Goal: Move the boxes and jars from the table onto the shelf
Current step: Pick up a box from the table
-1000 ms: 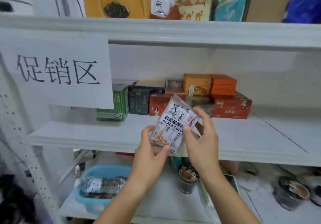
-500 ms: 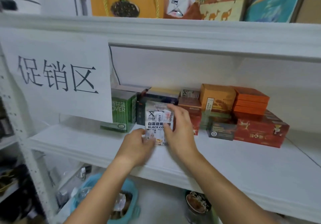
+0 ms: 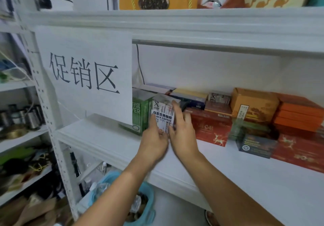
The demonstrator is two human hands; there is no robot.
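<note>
At far left a white paper sign with three large black characters [image 3: 84, 75] hangs over the front of a white painted shelf [image 3: 98, 133]. Just right of the sign stands a tall green cardboard carton [image 3: 140, 117].

Next we see the left hand [image 3: 154, 141], thumb and fingers curled on the lower left corner of a clear plastic packet of black coffee sticks [image 3: 163, 116]. The packet stands upright on the shelf board, touching or just beside the green carton (we cannot tell which). The right hand [image 3: 182, 134] grasps the packet's right edge, forefinger stretched up to its top corner and thumb at the front.

Further right lie a flat red cardboard box with gold deer [image 3: 210, 129] and a small dark blue box [image 3: 256, 146].

We judge the packet soft and narrow at the base. Let go too soon, it could slump forward off the board or lean onto the carton. A hard push might shove the carton back.

Half a second ago the packet stood nearer the front; now it sits deeper and further left, by the green carton. A second ago it was in the air, tilted, ahead of the shelf edge
</note>
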